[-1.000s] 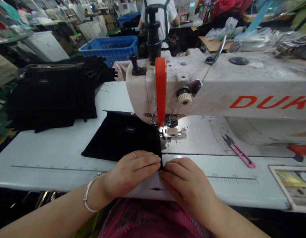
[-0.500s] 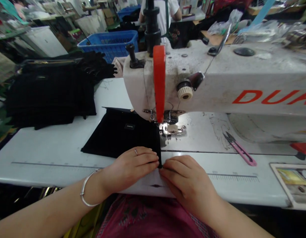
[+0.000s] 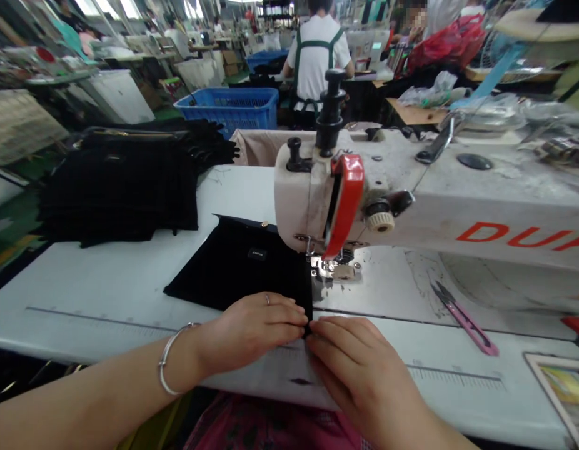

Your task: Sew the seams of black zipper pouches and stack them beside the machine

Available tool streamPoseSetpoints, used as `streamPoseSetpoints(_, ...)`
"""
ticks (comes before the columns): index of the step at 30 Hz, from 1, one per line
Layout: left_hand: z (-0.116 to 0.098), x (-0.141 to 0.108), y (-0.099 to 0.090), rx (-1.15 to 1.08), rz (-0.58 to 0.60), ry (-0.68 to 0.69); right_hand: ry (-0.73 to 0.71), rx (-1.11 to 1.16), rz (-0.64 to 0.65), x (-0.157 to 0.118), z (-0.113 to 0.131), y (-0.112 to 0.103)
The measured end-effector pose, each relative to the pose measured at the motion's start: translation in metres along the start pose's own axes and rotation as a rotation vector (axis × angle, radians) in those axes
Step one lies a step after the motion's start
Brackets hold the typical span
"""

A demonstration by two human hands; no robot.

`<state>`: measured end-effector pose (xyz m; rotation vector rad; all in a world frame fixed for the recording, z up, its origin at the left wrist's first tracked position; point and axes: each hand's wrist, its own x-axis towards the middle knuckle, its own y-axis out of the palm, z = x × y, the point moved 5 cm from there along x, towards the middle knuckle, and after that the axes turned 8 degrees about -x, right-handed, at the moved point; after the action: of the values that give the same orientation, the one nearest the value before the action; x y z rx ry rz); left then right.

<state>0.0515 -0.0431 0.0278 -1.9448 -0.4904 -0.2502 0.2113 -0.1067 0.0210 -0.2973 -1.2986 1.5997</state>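
Note:
A flat black fabric pouch (image 3: 242, 269) with a small label and a gold-coloured metal bit at its far edge lies on the white sewing table. Its right edge runs up beside the presser foot (image 3: 341, 272) of the sewing machine (image 3: 299, 194). My left hand (image 3: 256, 328), ring on one finger, rests over the pouch's near right corner with its fingers pressed together. Fingertips of my right hand (image 3: 359, 356) meet the same corner from the right, closed in a pinch on the edge. Both hands partly hide that corner.
Pink-handled thread snips (image 3: 468, 322) lie right of the needle. A stack of black pouches (image 3: 115, 194) sits at the table's left. Beyond are a blue plastic basket (image 3: 228, 112) and a seated person (image 3: 317, 59) facing away. A ruler scale (image 3: 102, 319) runs along the front.
My view has tilted upward, so the machine and table sit lower and more of the room shows. Both hands stay at the pouch's corner; the pouch has hardly moved relative to the machine.

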Motion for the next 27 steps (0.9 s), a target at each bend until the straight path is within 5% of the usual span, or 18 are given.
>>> streamPoseSetpoints(14, 0.053, 0.013, -0.006, 0.019, -0.001, -0.065, -0.005, -0.148, 0.083, 0.039, -0.026, -0.004)
streamPoseSetpoints(27, 0.103, 0.025, -0.015, 0.089, -0.101, -0.210, 0.149, -0.353, 0.156, 0.054, -0.056, 0.011)
